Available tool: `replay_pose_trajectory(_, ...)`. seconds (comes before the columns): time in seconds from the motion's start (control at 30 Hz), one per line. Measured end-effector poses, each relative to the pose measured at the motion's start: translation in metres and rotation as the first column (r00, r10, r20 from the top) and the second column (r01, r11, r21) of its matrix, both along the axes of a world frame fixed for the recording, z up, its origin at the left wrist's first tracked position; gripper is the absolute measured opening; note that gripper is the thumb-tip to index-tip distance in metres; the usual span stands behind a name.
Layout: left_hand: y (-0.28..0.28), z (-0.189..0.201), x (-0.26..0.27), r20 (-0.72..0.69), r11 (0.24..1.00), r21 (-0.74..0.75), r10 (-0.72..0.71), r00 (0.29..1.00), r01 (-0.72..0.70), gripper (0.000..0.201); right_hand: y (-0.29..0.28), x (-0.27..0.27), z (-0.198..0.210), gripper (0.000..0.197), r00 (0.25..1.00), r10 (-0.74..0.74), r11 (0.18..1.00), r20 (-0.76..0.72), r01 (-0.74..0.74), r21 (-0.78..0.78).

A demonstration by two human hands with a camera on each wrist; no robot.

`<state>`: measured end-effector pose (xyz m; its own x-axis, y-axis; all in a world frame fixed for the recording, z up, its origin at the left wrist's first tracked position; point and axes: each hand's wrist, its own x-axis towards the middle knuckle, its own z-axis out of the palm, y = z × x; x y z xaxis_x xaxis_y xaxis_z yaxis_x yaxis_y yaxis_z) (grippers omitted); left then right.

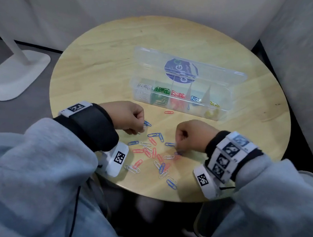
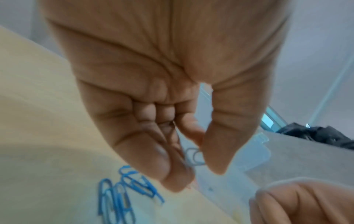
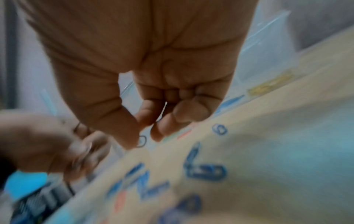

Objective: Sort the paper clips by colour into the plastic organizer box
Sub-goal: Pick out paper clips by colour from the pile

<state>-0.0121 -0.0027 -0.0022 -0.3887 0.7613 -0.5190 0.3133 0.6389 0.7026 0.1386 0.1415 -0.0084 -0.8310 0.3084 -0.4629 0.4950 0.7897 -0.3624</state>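
Observation:
The clear organizer box stands open at the table's far side, with white, green, red, blue and yellow clips in separate compartments. Loose red, blue and white paper clips lie scattered between my hands. My left hand has its fingers curled and pinches blue clips; in the left wrist view the left hand holds a blue clip between thumb and fingers. My right hand reaches down into the pile. In the blurred right wrist view the right hand pinches a small blue clip.
The round wooden table has its front edge close to my wrists. One red clip lies alone just in front of the box. The box's open lid lies flat behind it. A white stand base sits on the floor at left.

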Motion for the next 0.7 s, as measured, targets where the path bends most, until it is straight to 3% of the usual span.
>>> replay_pose_trajectory(0.1, 0.000, 0.007, -0.002, 0.144, 0.991, 0.088, 0.090, 0.986, -0.103, 0.028, 0.023, 0.009, 0.017, 0.026, 0.943, -0.286, 0.942, -0.171, 0.245, -0.227)
replay_pose_trajectory(0.13, 0.001, 0.009, -0.003, 0.187, 0.982, 0.109, 0.129, 0.974, -0.152, 0.027, 0.028, 0.012, 0.022, 0.027, 0.880, -0.420, 0.865, -0.221, 0.315, -0.391)
replay_pose_trajectory(0.2, 0.004, 0.013, -0.003, 0.270, 0.958, 0.127, 0.217, 0.938, -0.258, 0.026, 0.035, 0.018, 0.029, 0.029, 0.684, -0.690, 0.600, -0.236, 0.357, -0.716)
replay_pose_trajectory(0.27, 0.007, 0.015, -0.003, 0.335, 0.937, 0.112, 0.277, 0.901, -0.330, 0.028, 0.037, 0.023, 0.035, 0.031, 0.529, -0.835, 0.372, -0.153, 0.335, -0.866)
replay_pose_trajectory(0.3, 0.008, 0.015, -0.003, 0.344, 0.935, 0.097, 0.289, 0.893, -0.340, 0.029, 0.036, 0.026, 0.036, 0.031, 0.496, -0.862, 0.294, -0.105, 0.321, -0.900)
replay_pose_trajectory(0.37, 0.011, 0.014, 0.000, 0.286, 0.946, 0.046, 0.294, 0.912, -0.320, 0.030, 0.030, 0.030, 0.037, 0.031, 0.498, -0.867, 0.204, -0.024, 0.312, -0.928)
replay_pose_trajectory(0.43, 0.011, 0.009, 0.002, 0.148, 0.970, -0.033, 0.245, 0.958, -0.242, 0.026, 0.023, 0.031, 0.031, 0.032, 0.546, -0.838, 0.217, 0.011, 0.351, -0.911)
replay_pose_trajectory(0.5, 0.010, 0.004, 0.005, -0.028, 0.989, -0.115, 0.090, 0.996, -0.093, 0.016, 0.016, 0.029, 0.024, 0.033, 0.603, -0.797, 0.272, 0.026, 0.397, -0.876)
replay_pose_trajectory(0.6, 0.006, -0.001, 0.011, -0.261, 0.968, -0.238, -0.147, 0.954, 0.084, 0.001, 0.010, 0.022, 0.013, 0.032, 0.705, -0.704, 0.375, 0.085, 0.471, -0.799)
replay_pose_trajectory(0.63, 0.005, -0.003, 0.014, -0.303, 0.956, -0.269, -0.195, 0.933, 0.113, 0.005, 0.008, 0.020, 0.010, 0.030, 0.758, -0.646, 0.462, 0.091, 0.483, -0.744)
replay_pose_trajectory(0.7, 0.006, -0.006, 0.022, -0.327, 0.936, -0.312, -0.264, 0.907, 0.160, 0.010, 0.003, 0.016, 0.005, 0.024, 0.895, -0.442, 0.724, 0.069, 0.401, -0.561)
